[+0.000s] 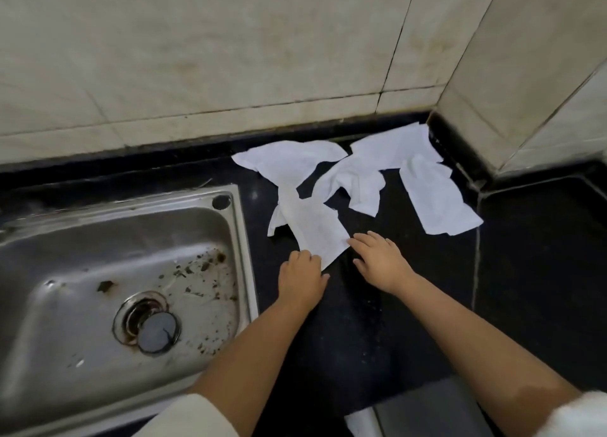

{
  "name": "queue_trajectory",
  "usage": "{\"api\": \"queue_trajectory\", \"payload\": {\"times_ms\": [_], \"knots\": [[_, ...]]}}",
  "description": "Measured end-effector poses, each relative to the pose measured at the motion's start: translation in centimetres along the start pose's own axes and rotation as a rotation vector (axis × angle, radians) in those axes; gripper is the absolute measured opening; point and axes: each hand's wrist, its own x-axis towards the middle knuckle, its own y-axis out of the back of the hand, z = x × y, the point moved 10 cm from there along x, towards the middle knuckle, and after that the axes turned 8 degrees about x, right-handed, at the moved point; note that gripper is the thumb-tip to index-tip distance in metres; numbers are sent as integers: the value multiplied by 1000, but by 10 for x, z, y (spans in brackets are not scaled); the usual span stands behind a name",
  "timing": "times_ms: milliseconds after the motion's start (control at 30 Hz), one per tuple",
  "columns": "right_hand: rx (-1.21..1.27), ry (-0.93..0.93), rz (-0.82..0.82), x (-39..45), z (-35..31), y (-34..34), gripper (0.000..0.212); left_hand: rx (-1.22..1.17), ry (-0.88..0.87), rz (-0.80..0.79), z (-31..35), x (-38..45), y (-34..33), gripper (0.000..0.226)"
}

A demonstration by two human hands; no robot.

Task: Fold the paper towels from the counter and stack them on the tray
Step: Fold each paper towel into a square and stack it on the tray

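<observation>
Several white paper towels lie crumpled on the black counter (410,272). The nearest paper towel (315,229) lies flat and partly folded in front of me. My left hand (302,279) rests on its near corner, fingers curled onto the edge. My right hand (377,259) lies flat beside its right edge, fingertips touching the paper. Farther back lie a towel at the back left (289,157), one in the middle (358,180) and one at the right (437,200). No tray is in view.
A steel sink (236,226) with a drain plug (157,333) and bits of debris fills the left side. Tiled walls (230,59) rise behind the counter, and a tiled pillar (525,92) juts out at the right. A grey surface (427,410) shows below the counter's front edge.
</observation>
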Motion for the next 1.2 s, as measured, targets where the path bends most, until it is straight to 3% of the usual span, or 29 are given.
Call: {"api": "queue_trajectory", "payload": {"times_ms": [100,167,233,333,400,600,833,1000,1133,1200], "knots": [[43,35,-43,24,1,-25,46,63,-31,-59,-4,11,-18,28],[46,133,47,42,-4,-20,30,107,-125,-64,5,20,-14,15],[69,174,113,53,-7,-11,11,124,-166,-22,5,26,-1,28],[140,261,115,63,-19,-5,8,-69,-145,40,-14,38,13,18],[208,273,121,61,-24,-5,19,-179,-136,116,-29,39,26,20],[287,88,298,58,-16,23,26,-161,-249,190,-43,29,63,21],[371,1,518,15,16,108,13,-71,-348,509,-39,21,126,28],[427,-21,580,-54,68,163,11,39,-626,734,46,19,154,18],[130,-229,613,-120,155,191,15,-8,-808,742,154,28,171,23],[33,-371,731,-177,196,212,16,-130,-885,718,217,19,190,33]]}}
